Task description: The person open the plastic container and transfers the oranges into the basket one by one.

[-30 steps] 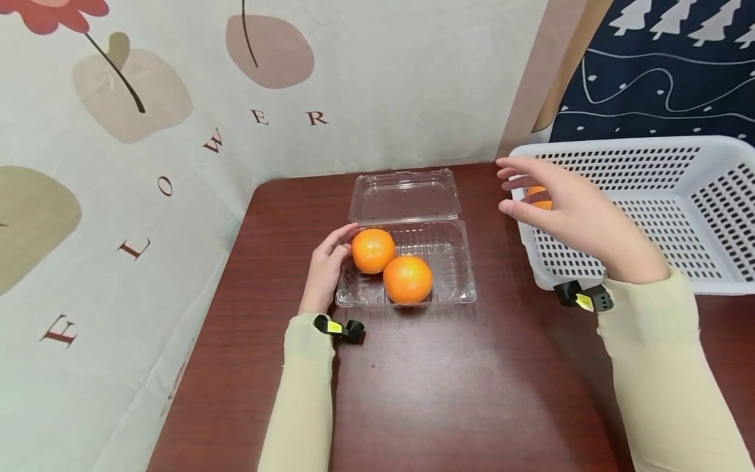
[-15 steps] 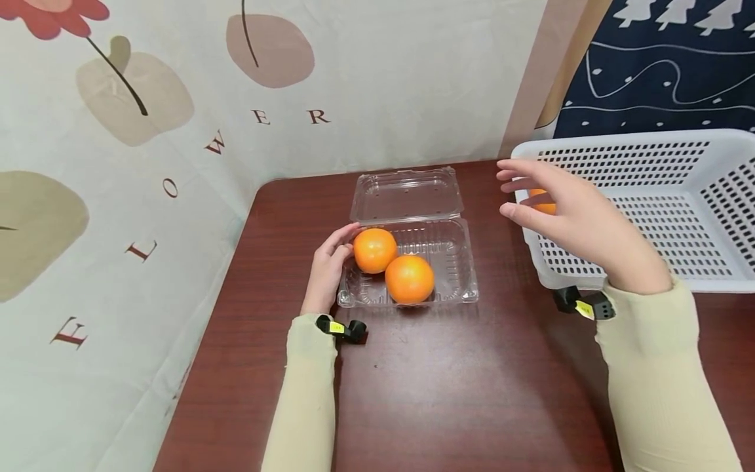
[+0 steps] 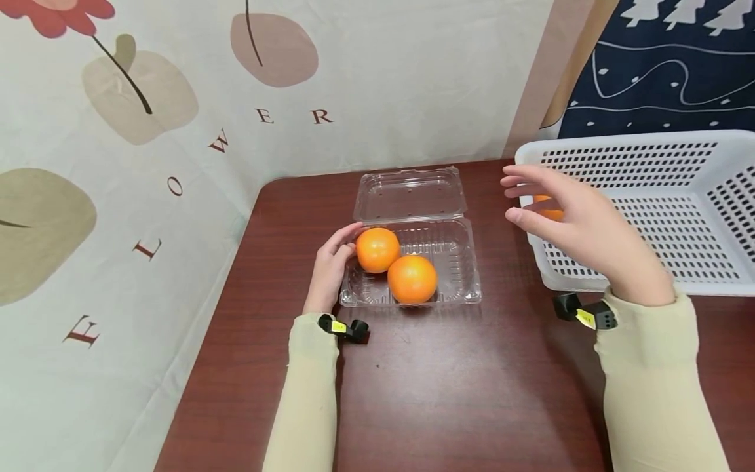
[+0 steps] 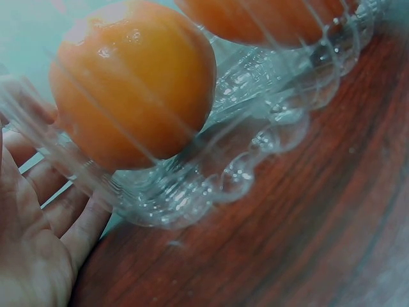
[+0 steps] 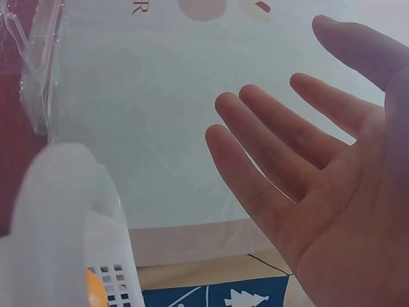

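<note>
A clear plastic clamshell box (image 3: 454, 262) stands on the table with its lid (image 3: 409, 195) folded back. Two oranges lie inside: one orange (image 3: 378, 250) at the left and another orange (image 3: 412, 279) nearer the front. My left hand (image 3: 330, 269) rests against the box's left wall. In the left wrist view its fingers (image 4: 64, 211) lie fairly straight along the outside of the plastic. Holding nothing, my right hand (image 3: 578, 223) hovers over the left end of a white basket (image 3: 690, 229). Its fingers are spread in the right wrist view. Behind them, a third orange (image 3: 550, 208) in the basket is partly hidden.
The basket with slotted walls takes up the right side of the brown table (image 3: 442, 387). A printed cloth (image 3: 413, 78) hangs behind the table and along its left side. A dark blue panel with white trees (image 3: 678, 72) is behind the basket.
The head view has shifted slightly, so things appear a little further right. Both hands keep nearly the same pose, and the box and oranges stay in place.
</note>
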Demonstrator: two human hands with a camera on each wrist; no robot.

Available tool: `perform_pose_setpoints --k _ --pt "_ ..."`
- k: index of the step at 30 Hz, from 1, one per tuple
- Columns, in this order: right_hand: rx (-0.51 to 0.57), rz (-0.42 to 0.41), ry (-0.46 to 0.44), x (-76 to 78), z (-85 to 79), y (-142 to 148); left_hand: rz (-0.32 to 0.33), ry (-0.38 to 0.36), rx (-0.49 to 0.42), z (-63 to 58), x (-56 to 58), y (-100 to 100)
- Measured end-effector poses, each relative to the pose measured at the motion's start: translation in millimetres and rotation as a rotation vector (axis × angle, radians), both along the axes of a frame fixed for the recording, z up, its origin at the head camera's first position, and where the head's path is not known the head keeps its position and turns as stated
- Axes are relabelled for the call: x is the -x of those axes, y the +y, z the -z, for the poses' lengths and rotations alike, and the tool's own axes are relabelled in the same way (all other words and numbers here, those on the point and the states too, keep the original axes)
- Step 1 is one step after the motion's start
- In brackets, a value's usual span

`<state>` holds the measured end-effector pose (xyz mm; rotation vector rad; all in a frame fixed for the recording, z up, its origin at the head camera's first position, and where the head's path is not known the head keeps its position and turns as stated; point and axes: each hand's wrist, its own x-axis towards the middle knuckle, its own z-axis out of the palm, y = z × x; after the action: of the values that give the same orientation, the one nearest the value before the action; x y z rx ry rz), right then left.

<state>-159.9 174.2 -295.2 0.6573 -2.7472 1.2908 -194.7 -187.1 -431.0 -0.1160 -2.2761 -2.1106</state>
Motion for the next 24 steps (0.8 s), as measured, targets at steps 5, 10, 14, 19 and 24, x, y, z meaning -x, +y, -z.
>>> perform_pose_setpoints --k 5,10,14,19,24 --pt "0.01 -0.003 0.02 0.7 3.0 -2.0 -0.001 0.005 -0.003 0.7 0.5 1.3" --pt "0.008 -0.025 0.035 2.1 5.1 -6.1 -0.001 0.002 -0.015 1.0 0.9 2.4" --pt "0.002 -0.021 0.053 2.3 6.1 -8.3 0.005 0.004 -0.018 1.9 1.8 2.9" --pt "0.005 -0.031 0.116 1.3 9.0 -11.1 0.009 0.0 -0.006 1.3 0.7 2.4" --pt "0.004 -0.042 0.136 0.6 12.2 -15.8 -0.004 0.002 0.011 0.3 0.0 0.3"
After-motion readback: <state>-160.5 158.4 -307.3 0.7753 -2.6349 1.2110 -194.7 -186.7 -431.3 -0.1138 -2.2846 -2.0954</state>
